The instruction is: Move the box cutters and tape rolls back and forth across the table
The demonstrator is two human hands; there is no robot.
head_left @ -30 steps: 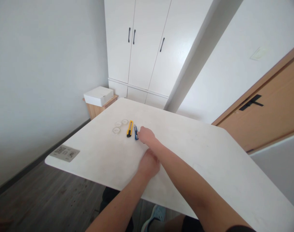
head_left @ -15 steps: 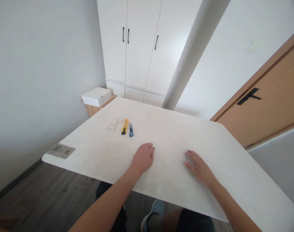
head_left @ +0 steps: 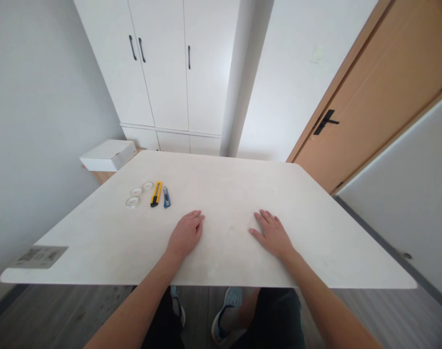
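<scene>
On my feed, the left grip [head_left: 186, 234] rests relaxed and the right grip [head_left: 272, 235] lies spread on the surface [head_left: 224, 261], both seemingly empty, and a careless leftward sweep could knock the blue cutter [head_left: 167, 198], ahead-left of the left grip, into the yellow cutter [head_left: 156, 194] beyond.

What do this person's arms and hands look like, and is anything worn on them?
The left hand and right hand are bare, with no gloves or rings visible. The left forearm and right forearm show no sleeve, watch or bracelet.
</scene>
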